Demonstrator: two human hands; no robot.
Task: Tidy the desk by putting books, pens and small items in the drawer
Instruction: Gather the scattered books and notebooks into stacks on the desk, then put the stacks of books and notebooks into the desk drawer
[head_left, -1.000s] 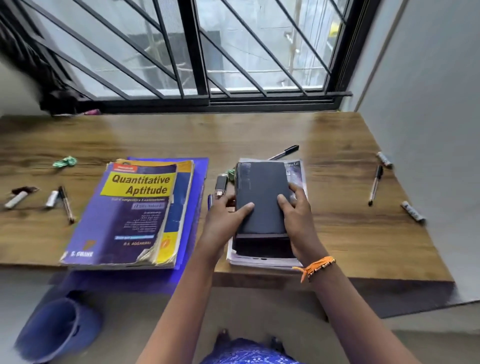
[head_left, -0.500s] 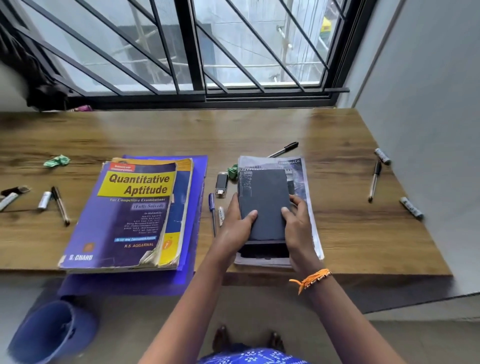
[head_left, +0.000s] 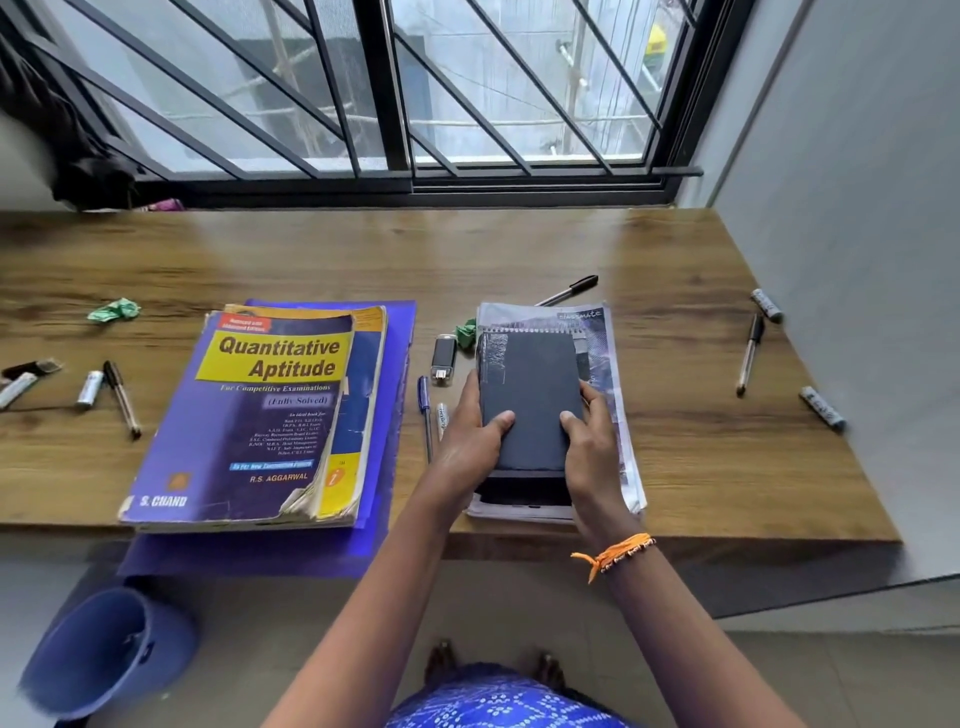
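A small dark notebook (head_left: 527, 384) lies on top of a stack with a spiral pad and a grey notebook (head_left: 605, 353) at the desk's near edge. My left hand (head_left: 470, 436) grips its left side and my right hand (head_left: 592, 441) its right side, thumbs on the cover. A thick blue "Quantitative Aptitude" book (head_left: 260, 415) rests on a purple folder (head_left: 400, 332) to the left. Between them lie a USB stick (head_left: 444, 358) and a blue pen (head_left: 425, 410). No drawer is in view.
Pens, caps and markers are scattered at the far left (head_left: 119, 397) and right (head_left: 749, 358) of the wooden desk (head_left: 701, 467). Two green paper scraps (head_left: 115, 310) and a black pen (head_left: 569, 290) lie further back. A blue bucket (head_left: 104, 649) stands on the floor at lower left.
The stack under my hands has been squared up; the grey notebook now shows more beyond the dark one. My hands stay on the dark notebook's sides.
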